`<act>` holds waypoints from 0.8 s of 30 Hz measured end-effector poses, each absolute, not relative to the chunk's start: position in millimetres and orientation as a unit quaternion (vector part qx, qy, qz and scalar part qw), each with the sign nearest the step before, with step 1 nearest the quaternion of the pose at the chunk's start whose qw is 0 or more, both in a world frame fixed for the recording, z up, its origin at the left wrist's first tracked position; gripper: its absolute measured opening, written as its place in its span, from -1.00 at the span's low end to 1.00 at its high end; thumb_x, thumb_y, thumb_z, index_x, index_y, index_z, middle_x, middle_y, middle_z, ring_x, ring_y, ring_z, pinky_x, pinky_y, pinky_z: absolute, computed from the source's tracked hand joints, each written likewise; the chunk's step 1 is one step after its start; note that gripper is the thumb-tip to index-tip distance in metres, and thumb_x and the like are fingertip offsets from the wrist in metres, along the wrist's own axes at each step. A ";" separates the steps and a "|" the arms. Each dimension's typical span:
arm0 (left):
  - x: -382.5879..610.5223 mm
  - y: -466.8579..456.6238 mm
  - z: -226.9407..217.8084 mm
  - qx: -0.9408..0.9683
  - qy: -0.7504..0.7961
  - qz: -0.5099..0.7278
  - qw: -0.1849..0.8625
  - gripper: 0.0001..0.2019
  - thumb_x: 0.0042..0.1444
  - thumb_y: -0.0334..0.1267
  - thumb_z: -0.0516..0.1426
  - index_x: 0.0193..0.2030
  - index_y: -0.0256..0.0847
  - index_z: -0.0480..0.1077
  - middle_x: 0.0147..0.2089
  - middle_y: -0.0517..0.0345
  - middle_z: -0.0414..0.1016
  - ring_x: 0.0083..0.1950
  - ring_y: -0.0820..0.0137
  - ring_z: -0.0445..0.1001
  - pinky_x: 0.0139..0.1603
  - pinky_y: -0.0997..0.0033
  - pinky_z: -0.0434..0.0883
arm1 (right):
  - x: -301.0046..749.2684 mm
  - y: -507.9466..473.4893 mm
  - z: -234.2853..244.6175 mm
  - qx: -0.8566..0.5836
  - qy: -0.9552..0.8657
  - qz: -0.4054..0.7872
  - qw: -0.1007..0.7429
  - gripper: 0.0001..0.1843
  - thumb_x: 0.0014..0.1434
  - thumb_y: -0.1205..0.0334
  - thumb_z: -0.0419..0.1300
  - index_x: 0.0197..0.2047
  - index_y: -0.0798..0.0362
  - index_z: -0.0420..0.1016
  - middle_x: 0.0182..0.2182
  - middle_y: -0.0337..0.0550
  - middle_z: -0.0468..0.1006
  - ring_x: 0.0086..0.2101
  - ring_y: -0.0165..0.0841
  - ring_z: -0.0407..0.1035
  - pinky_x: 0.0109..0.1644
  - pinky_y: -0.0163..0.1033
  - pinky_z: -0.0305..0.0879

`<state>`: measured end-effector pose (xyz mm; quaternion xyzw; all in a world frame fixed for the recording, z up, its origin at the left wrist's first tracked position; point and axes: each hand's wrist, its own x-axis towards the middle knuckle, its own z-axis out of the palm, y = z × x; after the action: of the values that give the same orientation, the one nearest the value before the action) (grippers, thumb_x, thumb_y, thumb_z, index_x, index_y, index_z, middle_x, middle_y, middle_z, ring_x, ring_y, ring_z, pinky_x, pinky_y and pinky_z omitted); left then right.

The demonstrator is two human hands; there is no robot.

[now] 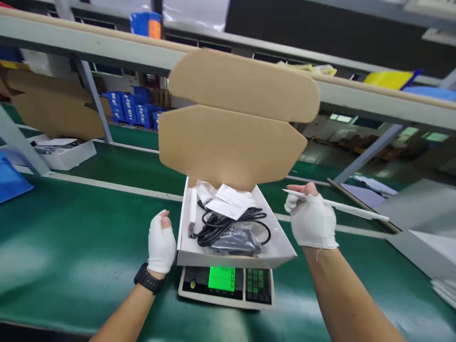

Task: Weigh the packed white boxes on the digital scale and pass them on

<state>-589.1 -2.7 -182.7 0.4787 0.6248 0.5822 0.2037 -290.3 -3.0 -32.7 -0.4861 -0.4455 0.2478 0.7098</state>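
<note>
An open white cardboard box [281, 237] with its brown lid flaps [228, 142] standing up rests on a digital scale [228, 283] with a lit green display. Inside lie a coiled black cable [228, 225], a dark adapter in a bag and paper slips [228, 199]. My left hand [161, 243], in a white fingerless glove, is closed beside the box's left wall, touching or nearly touching it. My right hand [311, 216], gloved too, is at the box's right side and pinches a thin white stick [352, 209] that points right.
The scale stands on a green conveyor belt [71, 247]. Another open white box [62, 152] sits far left beneath a brown flap. A grey shelf rail [107, 47] runs overhead, with blue bins [131, 107] behind. White flat boxes [427, 247] lie at right.
</note>
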 end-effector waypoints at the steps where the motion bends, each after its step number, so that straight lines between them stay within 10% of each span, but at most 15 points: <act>1: -590.9 -0.7 -180.2 0.489 0.618 0.586 0.187 -0.62 0.25 -0.04 -0.13 -0.03 -0.22 0.34 0.02 -0.08 0.41 0.01 0.18 0.40 0.10 0.11 0.30 | -305.5 1.9 -22.3 -0.493 -0.493 0.228 0.680 -0.52 0.08 -0.20 0.21 -0.36 0.13 0.47 -0.61 -0.27 0.28 -0.58 -0.46 0.14 -0.55 -0.36 0.05; 10: -615.1 66.3 -120.9 0.506 0.531 0.590 0.336 -0.59 0.24 0.08 -0.09 -0.12 -0.21 0.35 -0.06 -0.05 0.46 -0.02 0.22 0.42 0.06 0.20 0.30 | -431.5 74.8 4.1 -0.435 -0.848 0.091 0.289 -0.77 0.23 0.14 0.06 -0.38 0.05 0.44 -0.49 -0.23 0.47 -0.44 -0.36 0.34 -0.36 -0.31 0.19; 16: -596.1 115.5 -99.8 0.424 0.454 0.621 0.479 -0.50 0.10 0.23 0.03 -0.27 -0.26 0.33 -0.22 -0.08 0.49 -0.19 0.25 0.47 -0.12 0.29 0.36 | -470.6 110.1 -44.2 -0.405 -0.864 -0.154 0.254 -0.84 0.16 0.23 0.08 -0.44 0.05 0.34 -0.47 -0.13 0.46 -0.40 -0.28 0.36 -0.28 -0.25 0.19; 24: -593.0 129.6 -104.7 0.432 0.493 0.621 0.430 -0.44 0.11 0.30 -0.07 -0.53 -0.19 0.28 -0.44 0.03 0.45 -0.36 0.33 0.41 -0.29 0.37 0.32 | -464.3 120.5 -70.3 -0.392 -0.857 -0.161 0.292 -0.73 0.28 0.15 0.00 -0.41 0.04 0.36 -0.45 -0.12 0.48 -0.39 -0.28 0.38 -0.28 -0.26 0.21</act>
<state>-593.0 129.6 -104.7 0.4324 0.4928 0.6209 0.4299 -464.3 120.5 -70.3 -0.3924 -0.8572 -0.1613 0.2919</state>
